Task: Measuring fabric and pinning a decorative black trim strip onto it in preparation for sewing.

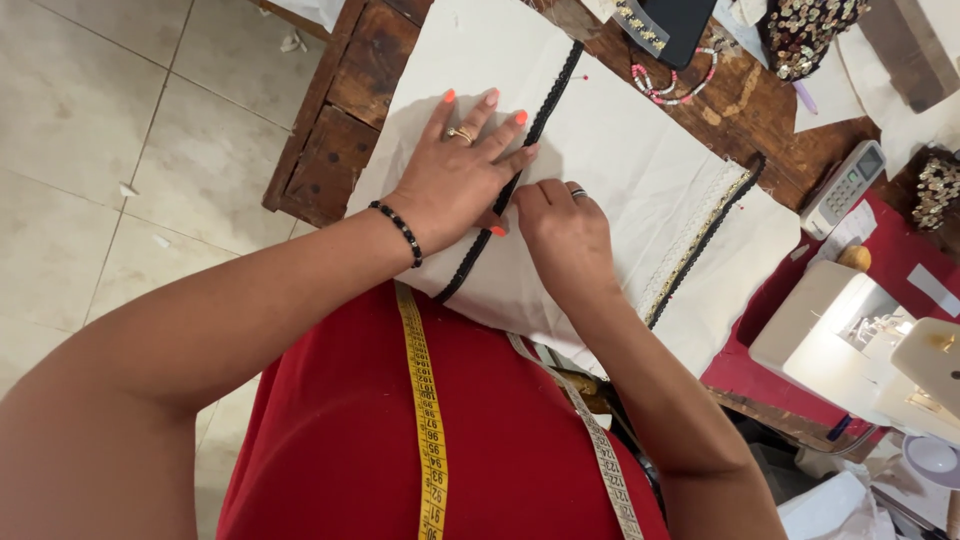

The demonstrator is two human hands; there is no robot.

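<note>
A cream fabric panel point(630, 170) lies spread over a wooden table point(345, 130). A black braided trim point(548, 100) runs along its length. My left hand point(455, 175) lies flat on the fabric with fingers spread, pressing down beside the trim. My right hand point(565, 230) sits just right of it, fingers curled down at the trim as if pinching something small that I cannot make out. A second band of gold, white and black trim point(700, 235) edges the fabric on the right. A yellow tape measure point(425, 400) hangs around my neck over a red top.
A white sewing machine point(870, 345) stands lit at the right on a red cloth. A white calculator point(845, 185), a pink bead string point(675, 85), a dark tray and sequinned pieces lie at the table's far end. Tiled floor lies to the left.
</note>
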